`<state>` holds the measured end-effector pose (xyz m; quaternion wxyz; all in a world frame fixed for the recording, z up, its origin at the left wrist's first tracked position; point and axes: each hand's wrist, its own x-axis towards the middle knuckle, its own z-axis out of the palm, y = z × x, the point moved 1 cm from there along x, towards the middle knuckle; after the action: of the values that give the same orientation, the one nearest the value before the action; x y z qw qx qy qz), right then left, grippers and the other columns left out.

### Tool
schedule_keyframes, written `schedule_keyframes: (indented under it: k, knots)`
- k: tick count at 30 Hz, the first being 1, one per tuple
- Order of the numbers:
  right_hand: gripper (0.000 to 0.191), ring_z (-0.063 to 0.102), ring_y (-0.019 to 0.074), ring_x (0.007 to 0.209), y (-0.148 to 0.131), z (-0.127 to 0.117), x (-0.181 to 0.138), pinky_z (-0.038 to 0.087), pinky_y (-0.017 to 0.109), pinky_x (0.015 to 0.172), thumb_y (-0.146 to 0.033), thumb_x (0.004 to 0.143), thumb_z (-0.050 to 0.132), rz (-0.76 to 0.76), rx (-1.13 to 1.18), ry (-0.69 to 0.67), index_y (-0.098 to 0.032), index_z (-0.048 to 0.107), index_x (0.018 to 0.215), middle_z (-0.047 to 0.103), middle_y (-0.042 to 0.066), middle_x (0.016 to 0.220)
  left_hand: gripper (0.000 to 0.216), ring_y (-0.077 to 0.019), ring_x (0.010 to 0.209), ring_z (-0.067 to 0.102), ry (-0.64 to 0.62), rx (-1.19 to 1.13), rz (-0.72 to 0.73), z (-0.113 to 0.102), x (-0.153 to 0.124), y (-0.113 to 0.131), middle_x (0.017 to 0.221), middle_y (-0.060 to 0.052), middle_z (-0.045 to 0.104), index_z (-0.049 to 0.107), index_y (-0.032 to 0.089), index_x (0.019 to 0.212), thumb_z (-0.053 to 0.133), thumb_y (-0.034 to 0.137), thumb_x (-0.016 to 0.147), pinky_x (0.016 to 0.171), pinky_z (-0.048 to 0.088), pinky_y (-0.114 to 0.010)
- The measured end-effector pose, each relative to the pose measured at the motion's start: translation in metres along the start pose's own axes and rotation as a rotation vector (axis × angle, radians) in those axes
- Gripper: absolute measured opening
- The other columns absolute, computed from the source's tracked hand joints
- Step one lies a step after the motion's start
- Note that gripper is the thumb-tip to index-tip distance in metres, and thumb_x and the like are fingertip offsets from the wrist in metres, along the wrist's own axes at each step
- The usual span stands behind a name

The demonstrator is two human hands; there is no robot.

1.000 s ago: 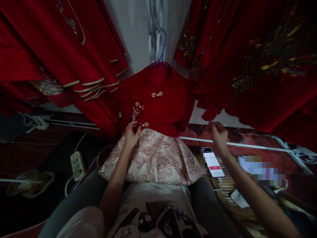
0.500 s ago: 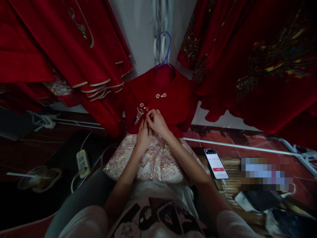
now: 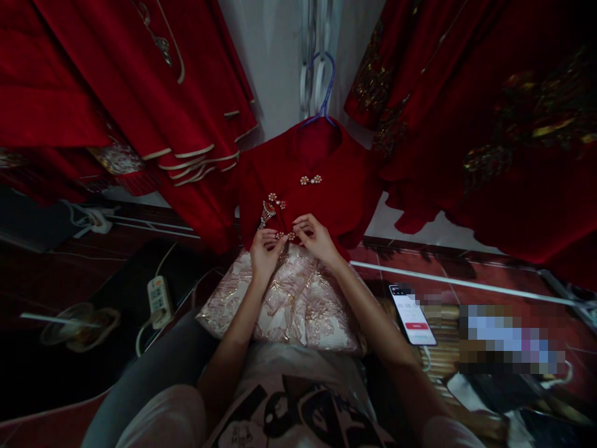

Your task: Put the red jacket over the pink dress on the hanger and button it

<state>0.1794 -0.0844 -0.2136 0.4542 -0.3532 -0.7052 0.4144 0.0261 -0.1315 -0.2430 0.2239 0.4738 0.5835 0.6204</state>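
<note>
A red jacket (image 3: 345, 193) with a blush brocade skirt (image 3: 303, 305) below it hangs on a purple hanger (image 3: 326, 93) in front of me. At its lower front edge sits a beaded flower clasp (image 3: 286, 236) between my hands. My left hand (image 3: 265, 254) pinches the clasp's left side and the cloth, thumb against the beads. From the right, my right hand (image 3: 318, 239) has its thumb and fingers closed at the clasp's other end. Above them are a collar clasp (image 3: 311, 180) and a side clasp (image 3: 277, 201) with a beaded tassel (image 3: 267, 214).
Other red garments (image 3: 186, 93) hang on both sides. A lit phone (image 3: 413, 316) lies at the right on a slatted bamboo surface (image 3: 438, 339). To the left are a power strip (image 3: 159, 302) and a plastic cup with a straw (image 3: 77, 326) on a dark surface.
My hands have moved apart and a little lower, uncovering the bottom clasp between them. The view has shifted slightly, so the surroundings sit further right.
</note>
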Motion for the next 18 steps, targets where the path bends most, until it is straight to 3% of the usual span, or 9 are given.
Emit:
schedule_keyframes:
  k: [6,11,16,18]
  knots:
    - [0.021,0.061,0.0119,0.084,-0.004,-0.002,0.001,0.051,0.023,0.069,-0.038,0.088,0.054,0.007,-0.01,-0.073,-0.02,0.058,0.098,0.064,0.003,0.092,0.027,-0.0153,0.081,0.067,-0.043,-0.098,-0.007,-0.01,0.005,-0.012,0.089,-0.007,0.071,0.067,0.015,0.092,0.064,0.039,0.08,0.08,0.055,-0.031]
    - [0.022,0.06,0.01,0.071,-0.003,-0.002,-0.001,0.048,0.02,0.057,-0.039,0.088,0.054,0.036,0.03,-0.068,-0.02,0.058,0.099,0.061,0.001,0.084,0.021,-0.0139,0.075,0.065,-0.05,0.045,-0.005,-0.013,0.007,-0.016,0.081,-0.004,0.068,0.064,0.016,0.085,0.064,0.036,0.08,0.071,0.052,-0.027]
    - [0.028,0.051,0.0073,0.046,-0.006,-0.001,-0.003,0.042,0.019,0.044,-0.044,0.088,0.052,0.099,0.129,-0.139,-0.02,0.055,0.101,0.054,-0.005,0.067,0.009,-0.0117,0.072,0.061,-0.297,0.119,0.05,-0.012,0.003,-0.013,0.079,-0.002,0.067,0.062,0.017,0.08,0.063,0.026,0.079,0.066,0.047,-0.023]
    - [0.025,0.053,0.0074,0.05,-0.007,-0.002,-0.002,0.043,0.019,0.049,-0.041,0.088,0.052,0.06,0.057,-0.106,-0.019,0.057,0.099,0.056,-0.004,0.068,0.011,-0.0118,0.075,0.061,-0.286,0.098,0.069,-0.013,0.002,-0.01,0.085,-0.002,0.067,0.062,0.018,0.087,0.063,0.025,0.079,0.067,0.047,-0.023]
